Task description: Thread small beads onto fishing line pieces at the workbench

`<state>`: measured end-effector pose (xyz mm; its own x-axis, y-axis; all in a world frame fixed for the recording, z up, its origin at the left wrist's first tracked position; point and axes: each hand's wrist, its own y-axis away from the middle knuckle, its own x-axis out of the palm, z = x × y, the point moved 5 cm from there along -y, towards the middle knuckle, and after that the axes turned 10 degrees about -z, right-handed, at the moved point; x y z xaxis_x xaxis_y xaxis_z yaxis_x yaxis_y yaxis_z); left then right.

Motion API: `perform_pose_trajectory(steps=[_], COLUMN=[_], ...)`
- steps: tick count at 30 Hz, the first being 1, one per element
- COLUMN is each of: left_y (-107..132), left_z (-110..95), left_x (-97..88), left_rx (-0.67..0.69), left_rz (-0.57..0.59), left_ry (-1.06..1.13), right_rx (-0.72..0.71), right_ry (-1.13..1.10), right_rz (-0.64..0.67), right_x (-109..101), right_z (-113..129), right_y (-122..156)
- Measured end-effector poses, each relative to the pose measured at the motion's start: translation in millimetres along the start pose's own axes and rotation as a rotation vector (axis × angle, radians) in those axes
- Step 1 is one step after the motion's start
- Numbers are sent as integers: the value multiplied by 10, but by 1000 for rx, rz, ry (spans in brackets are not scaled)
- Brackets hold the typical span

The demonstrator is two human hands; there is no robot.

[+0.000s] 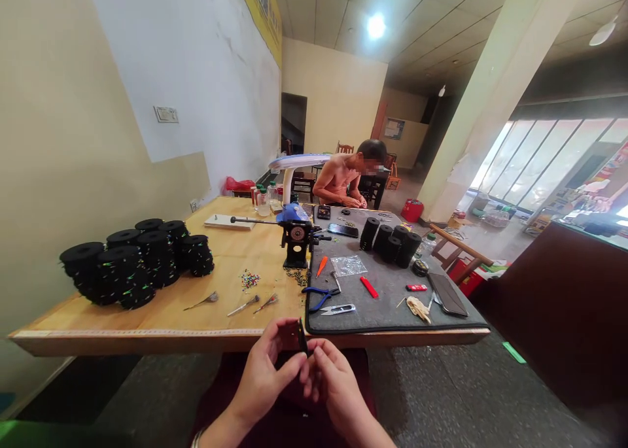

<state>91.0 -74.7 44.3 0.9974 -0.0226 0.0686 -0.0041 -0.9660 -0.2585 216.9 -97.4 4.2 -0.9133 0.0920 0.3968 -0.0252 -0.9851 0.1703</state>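
My left hand (269,363) grips a thin black piece (302,338), seen nearly edge-on, between thumb and fingers just in front of the table edge. It looks like a small flat black spool, though its face is turned from view. Close against its lower end, my right hand (333,373) has thumb and forefinger pressed together; whatever lies in that pinch is too small to make out. Nearest on the table are small scissors (338,309) and blue-handled pliers (321,296).
Black spools with coloured bits (161,258) cluster at left. A black winding device (297,244) stands mid-table beside colourful beads (250,279) and brushes (244,305). The grey mat (387,314) bears more black spools (390,239) and a red lighter (416,288). Another person (343,176) sits opposite.
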Motion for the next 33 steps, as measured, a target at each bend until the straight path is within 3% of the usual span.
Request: perform_pose_trajectory(steps=[3, 9, 12, 14, 16, 18, 21, 24, 28, 33], left_y=[-121, -155, -68, -1, 35, 23, -42, -120, -197, -166], left_z=[4, -33, -90, -123, -132, -91, 33, 99, 79, 32], left_x=[-48, 11, 82, 137, 169, 164, 109, 67, 26, 23], left_rx=[-11, -50, -88, -137, -172, -190, -206, -148, -32, 0], left_rz=[25, 352, 481, 541, 525, 414, 174, 64, 132, 346], left_ry=[-3, -130, -78, 46, 188, 273, 274, 194, -30, -207], right_rx=[-146, -517, -570, -459, -256, -116, -7, 36, -27, -359], right_ry=[288, 825, 848, 728, 550, 417, 308, 283, 383, 695], right_rz=[3, 62, 52, 46, 72, 88, 95, 81, 66, 58], right_x=[-5, 57, 13, -72, -156, -202, -183, -114, -71, -75], right_z=[59, 674, 864, 820, 640, 435, 204, 148, 328, 715], right_y=[101, 263, 145, 11, -95, -122, -41, 80, 145, 114])
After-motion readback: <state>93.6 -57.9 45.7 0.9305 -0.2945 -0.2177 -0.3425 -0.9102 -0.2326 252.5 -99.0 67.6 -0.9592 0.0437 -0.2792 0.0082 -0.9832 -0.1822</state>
